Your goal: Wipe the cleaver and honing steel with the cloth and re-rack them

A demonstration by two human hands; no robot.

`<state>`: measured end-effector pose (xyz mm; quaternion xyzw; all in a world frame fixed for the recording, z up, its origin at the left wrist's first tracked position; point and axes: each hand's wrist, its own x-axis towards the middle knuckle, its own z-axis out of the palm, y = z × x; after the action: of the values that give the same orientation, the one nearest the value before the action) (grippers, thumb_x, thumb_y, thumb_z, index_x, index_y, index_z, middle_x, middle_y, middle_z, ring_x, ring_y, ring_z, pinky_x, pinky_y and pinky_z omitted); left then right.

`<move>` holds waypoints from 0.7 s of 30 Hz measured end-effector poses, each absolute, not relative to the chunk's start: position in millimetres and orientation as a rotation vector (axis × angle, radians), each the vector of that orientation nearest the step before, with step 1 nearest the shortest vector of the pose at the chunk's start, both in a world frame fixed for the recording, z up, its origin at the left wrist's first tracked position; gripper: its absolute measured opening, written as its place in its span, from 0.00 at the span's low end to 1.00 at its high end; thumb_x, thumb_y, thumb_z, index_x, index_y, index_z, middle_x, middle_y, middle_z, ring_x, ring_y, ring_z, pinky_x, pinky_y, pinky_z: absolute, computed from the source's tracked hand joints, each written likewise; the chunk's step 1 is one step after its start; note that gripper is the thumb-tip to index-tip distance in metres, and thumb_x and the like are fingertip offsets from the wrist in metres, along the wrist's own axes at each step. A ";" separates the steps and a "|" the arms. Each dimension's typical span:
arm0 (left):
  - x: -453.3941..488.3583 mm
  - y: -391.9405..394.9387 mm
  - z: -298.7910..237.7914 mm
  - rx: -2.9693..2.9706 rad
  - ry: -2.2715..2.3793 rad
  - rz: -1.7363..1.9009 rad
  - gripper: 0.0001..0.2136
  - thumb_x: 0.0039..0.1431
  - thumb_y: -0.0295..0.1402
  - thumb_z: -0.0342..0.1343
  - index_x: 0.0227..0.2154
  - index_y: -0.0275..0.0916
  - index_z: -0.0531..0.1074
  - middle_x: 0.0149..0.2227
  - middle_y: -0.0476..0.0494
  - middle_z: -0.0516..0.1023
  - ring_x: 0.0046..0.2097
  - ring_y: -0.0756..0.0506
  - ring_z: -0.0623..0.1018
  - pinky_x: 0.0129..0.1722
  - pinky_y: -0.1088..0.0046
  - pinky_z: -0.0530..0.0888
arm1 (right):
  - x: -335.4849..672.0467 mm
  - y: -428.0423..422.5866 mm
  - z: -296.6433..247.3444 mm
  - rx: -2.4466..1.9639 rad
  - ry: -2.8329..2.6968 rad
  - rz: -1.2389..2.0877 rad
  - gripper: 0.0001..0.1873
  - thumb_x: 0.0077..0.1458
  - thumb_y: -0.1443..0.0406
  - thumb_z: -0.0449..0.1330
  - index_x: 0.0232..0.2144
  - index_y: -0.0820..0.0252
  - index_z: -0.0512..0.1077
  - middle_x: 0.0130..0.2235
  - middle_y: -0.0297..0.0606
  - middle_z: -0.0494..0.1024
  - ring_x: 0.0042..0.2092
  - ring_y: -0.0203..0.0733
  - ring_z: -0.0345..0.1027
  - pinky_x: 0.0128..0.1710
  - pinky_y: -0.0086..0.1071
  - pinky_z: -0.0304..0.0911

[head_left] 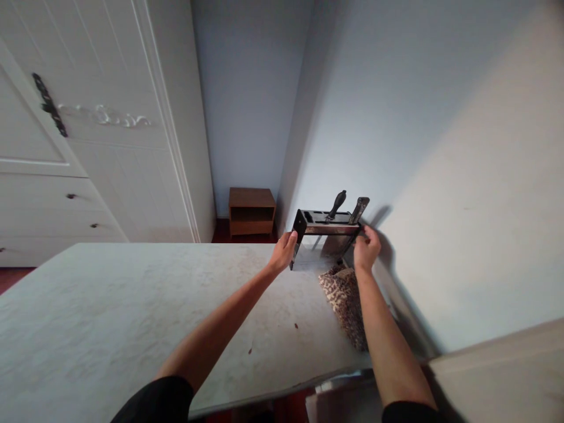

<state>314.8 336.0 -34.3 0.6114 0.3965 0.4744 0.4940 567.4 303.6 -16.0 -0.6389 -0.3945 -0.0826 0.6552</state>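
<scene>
Between my hands is a dark knife rack with slots along its top, close to the wall. A black-handled tool and a cleaver, its dark handle leaning right, stand in the slots. The cleaver's broad blade shows below the top bar. My left hand is closed on the rack's left side panel, thumb up. At the right end, my right hand grips the rack with bent fingers. Just below lies a speckled brown cloth.
A pale, marbled tabletop stretches out to the left, with small dark specks on it. The bluish wall rises along the right. Beyond the table stand a brown nightstand and a white wardrobe.
</scene>
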 end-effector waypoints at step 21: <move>79.3 267.5 -95.9 1.477 1.292 1.074 0.15 0.55 0.41 0.46 0.28 0.35 0.72 0.27 0.45 0.76 0.31 0.52 0.74 0.33 0.80 0.67 | 258.9 246.9 -100.3 -1.165 -1.701 0.944 0.19 0.60 0.54 0.52 0.38 0.65 0.72 0.31 0.41 0.76 0.27 0.36 0.67 0.30 0.30 0.63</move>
<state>79.3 267.5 -95.9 0.5940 0.5193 0.4319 0.4370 258.9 246.9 -100.3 -0.4655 -0.6798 0.3771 0.4231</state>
